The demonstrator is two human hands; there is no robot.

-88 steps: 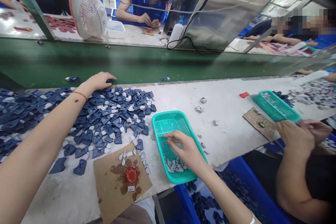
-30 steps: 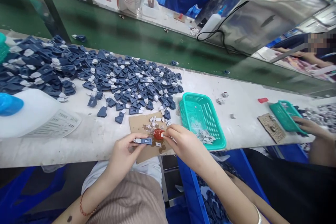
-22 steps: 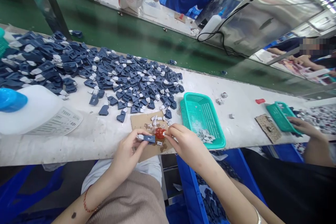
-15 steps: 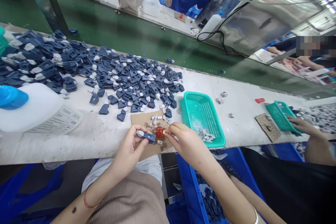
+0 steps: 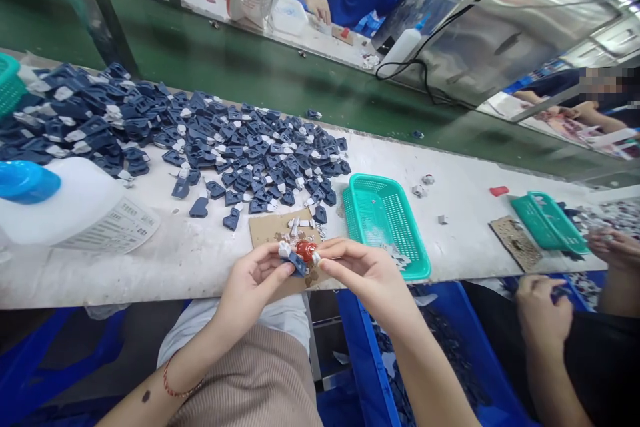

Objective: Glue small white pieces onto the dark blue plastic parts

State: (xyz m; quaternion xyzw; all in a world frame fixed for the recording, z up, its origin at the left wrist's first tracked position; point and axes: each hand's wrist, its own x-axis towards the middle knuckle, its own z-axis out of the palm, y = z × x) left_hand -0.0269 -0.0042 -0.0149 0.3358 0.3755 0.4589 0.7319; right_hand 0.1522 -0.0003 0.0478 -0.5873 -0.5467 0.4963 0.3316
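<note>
1. While the left hand point(image 5: 257, 277) grasps a navy piece point(image 5: 299, 265), apparently white-tipped, between thumb and fingers, the right hand point(image 5: 373, 273) pinches a small white piece point(image 5: 316, 258) just beside the red cup point(image 5: 306, 249); I cannot tell whether that piece touches the cup.
2. Both held pieces are above the cardboard mat point(image 5: 261, 230), where the cup stands amid dark, wet-looking spots, with other white pieces point(image 5: 305, 224) lying behind it.
3. A light fingertip pinch seems best for the small white piece, since a hard squeeze could make something so little slip or turn.
4. The navy piece is best held steady, I judge, and clear of those spots, which might smear it.
5. Short, slow movements would suit, as the hands are close together and a bump could tip the cup.
6. In the hands: one navy piece, one small white piece. Red cups on the mat: one.
7. Green baskets: three, namely the near basket point(image 5: 352, 215), the right basket point(image 5: 530, 220) and the left basket point(image 5: 9, 97), cut off by the edge.
8. Bottles: one large bottle point(image 5: 75, 203) on the desk point(image 5: 480, 240), one slim bottle point(image 5: 403, 48) beyond the green belt point(image 5: 225, 60).
9. The navy heap point(image 5: 240, 153) overlaps too much to count.
</note>
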